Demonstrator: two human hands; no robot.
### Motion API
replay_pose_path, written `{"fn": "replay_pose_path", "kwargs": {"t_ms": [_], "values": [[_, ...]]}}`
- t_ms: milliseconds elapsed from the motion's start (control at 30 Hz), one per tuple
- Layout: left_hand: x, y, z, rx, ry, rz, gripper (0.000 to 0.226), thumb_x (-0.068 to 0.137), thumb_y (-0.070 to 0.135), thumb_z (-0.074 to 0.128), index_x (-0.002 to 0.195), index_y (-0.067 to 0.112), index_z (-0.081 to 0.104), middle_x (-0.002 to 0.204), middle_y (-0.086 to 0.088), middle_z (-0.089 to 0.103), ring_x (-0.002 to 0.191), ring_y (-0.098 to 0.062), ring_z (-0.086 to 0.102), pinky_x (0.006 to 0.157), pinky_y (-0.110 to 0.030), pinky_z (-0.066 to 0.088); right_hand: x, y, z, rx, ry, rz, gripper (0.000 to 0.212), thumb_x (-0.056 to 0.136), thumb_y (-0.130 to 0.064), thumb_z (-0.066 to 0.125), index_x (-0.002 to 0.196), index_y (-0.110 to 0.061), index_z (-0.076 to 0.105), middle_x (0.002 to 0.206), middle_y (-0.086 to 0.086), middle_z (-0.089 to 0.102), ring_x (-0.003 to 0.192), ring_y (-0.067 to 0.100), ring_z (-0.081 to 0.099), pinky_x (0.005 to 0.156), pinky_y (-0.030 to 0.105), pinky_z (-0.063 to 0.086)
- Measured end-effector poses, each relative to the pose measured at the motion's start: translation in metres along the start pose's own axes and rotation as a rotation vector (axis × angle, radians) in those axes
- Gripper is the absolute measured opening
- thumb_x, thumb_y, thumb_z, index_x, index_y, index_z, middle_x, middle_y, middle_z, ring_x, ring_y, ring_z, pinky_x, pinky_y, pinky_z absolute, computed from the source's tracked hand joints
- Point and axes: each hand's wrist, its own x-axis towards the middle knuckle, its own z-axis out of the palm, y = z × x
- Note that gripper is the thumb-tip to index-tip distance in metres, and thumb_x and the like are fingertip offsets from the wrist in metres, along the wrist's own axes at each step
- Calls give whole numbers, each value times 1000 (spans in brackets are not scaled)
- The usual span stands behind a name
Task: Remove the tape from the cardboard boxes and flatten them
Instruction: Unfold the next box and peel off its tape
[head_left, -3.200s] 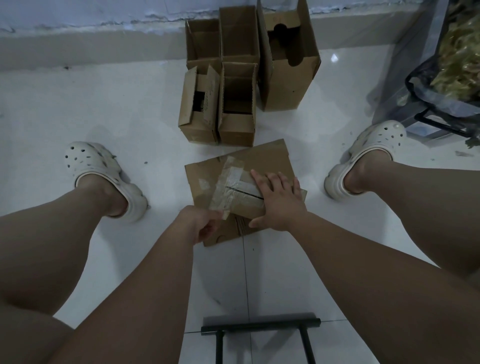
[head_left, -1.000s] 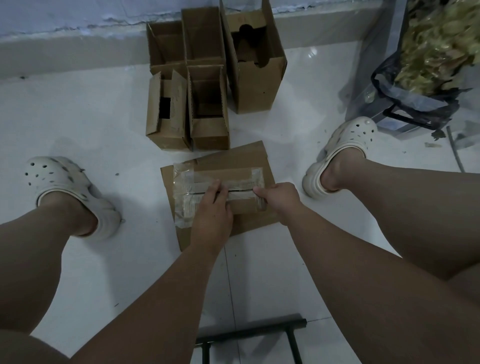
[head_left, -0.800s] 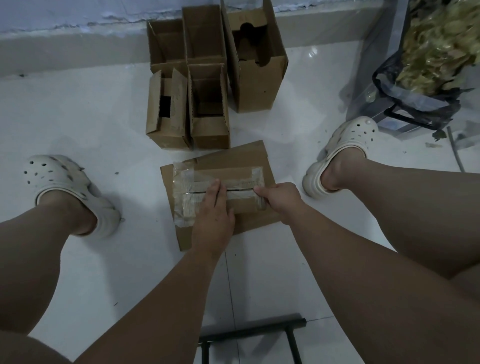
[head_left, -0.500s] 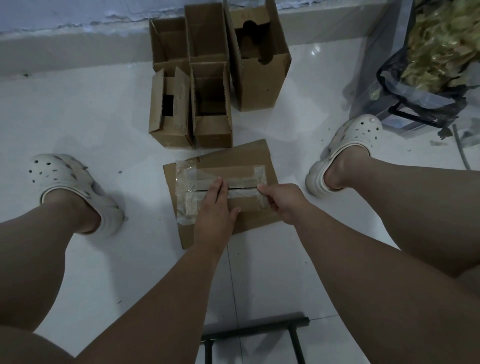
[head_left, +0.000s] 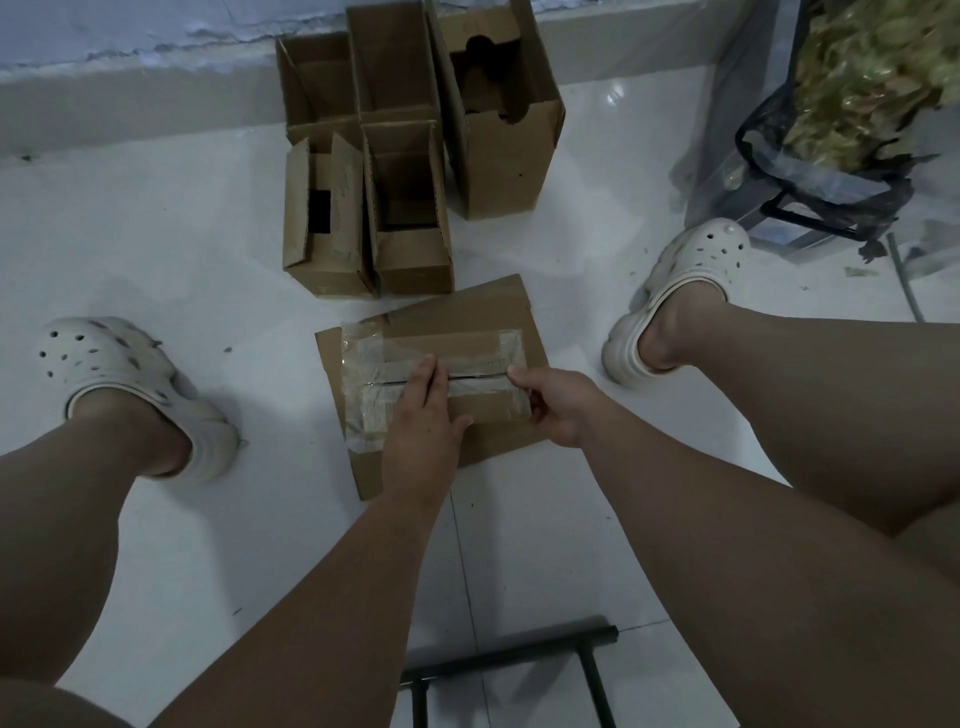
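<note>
A flattened brown cardboard box (head_left: 467, 317) lies on the white tiled floor between my feet. Clear tape (head_left: 363, 358) runs across its middle seam and down its left end. My left hand (head_left: 423, 421) rests flat on the box, its straight fingers pressing on the seam. My right hand (head_left: 556, 405) is at the right end of the seam, fingers curled, pinching the tape's end there. Several open cardboard boxes (head_left: 410, 171) stand upright behind it by the wall.
My feet in white clogs (head_left: 130, 384) (head_left: 680, 296) stand either side of the box. A black bag of dried plant matter (head_left: 857, 104) sits at the far right on a frame. A dark metal bar (head_left: 509, 660) lies below my arms.
Earlier my right hand pressed the box while my left picked at crumpled tape. Now the tape lies smoothed, my left hand presses the seam and my right pinches the tape's right end.
</note>
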Motion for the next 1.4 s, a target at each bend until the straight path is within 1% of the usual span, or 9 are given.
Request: {"fn": "replay_pose_path", "kwargs": {"t_ms": [133, 233, 333, 433, 567, 833, 967, 1200, 1400], "values": [[2, 0, -1, -1, -4, -18, 68, 93, 31, 55, 149, 10, 22, 157, 2, 15, 144, -12, 14, 114, -21, 10, -4, 3, 2, -38, 39, -52, 22, 87, -17, 73, 101, -2, 66, 103, 13, 72, 90, 24, 65, 80, 30, 48], [2, 2, -2, 16, 3, -13, 69, 94, 32, 54, 150, 11, 20, 158, 2, 14, 144, -12, 13, 114, -21, 9, -10, 5, -4, -43, -21, -25, 23, 89, -22, 71, 103, -5, 68, 101, 10, 73, 84, 21, 64, 73, 29, 50], [4, 3, -3, 18, 8, -9, 69, 94, 33, 53, 150, 11, 19, 158, 2, 14, 144, -12, 12, 113, -20, 7, -15, 11, -10, 6, -71, 28, 26, 93, -31, 65, 107, -9, 69, 89, 5, 67, 63, 11, 45, 55, 21, 35], [3, 2, -4, 23, 4, -16, 69, 95, 33, 51, 150, 12, 17, 158, 3, 12, 144, -11, 11, 113, -20, 6, -17, 18, -12, 122, -76, 45, 24, 96, -28, 59, 108, -8, 68, 81, 2, 59, 56, 8, 35, 50, 19, 28], [0, 2, -3, 28, 3, -15, 68, 95, 35, 50, 151, 12, 16, 158, 3, 11, 144, -12, 12, 115, -22, 7, -19, 16, -13, 197, -66, 39, 15, 98, -16, 56, 105, -8, 66, 78, 1, 60, 58, 8, 38, 53, 20, 26], [3, 3, -3, 23, 9, -19, 70, 93, 30, 56, 150, 9, 20, 157, -2, 16, 143, -17, 16, 115, -25, 8, -16, 2, -5, 172, -16, 31, 14, 98, -12, 55, 90, -7, 64, 71, 1, 55, 54, 7, 38, 51, 19, 30], [2, 3, -2, 8, 5, -22, 71, 92, 29, 57, 149, 9, 21, 157, -2, 16, 143, -17, 16, 114, -24, 6, -13, -6, 4, 67, 38, -34, 18, 101, -20, 51, 90, -10, 63, 70, 0, 54, 51, 7, 36, 48, 20, 29], [2, 1, -3, 49, 36, 3, 70, 94, 33, 53, 150, 9, 18, 158, 0, 13, 143, -13, 12, 110, -19, 0, -9, -16, 3, 36, 59, 19, 24, 98, -25, 57, 80, -11, 64, 60, -4, 56, 50, 7, 38, 47, 21, 29], [1, 3, -1, 63, 43, 3, 69, 95, 33, 52, 150, 9, 18, 157, -1, 13, 143, -15, 12, 108, -20, -1, -3, -17, 6, -24, 105, 3, 24, 99, -22, 55, 81, -10, 64, 72, 0, 60, 58, 11, 46, 54, 24, 32]]}}
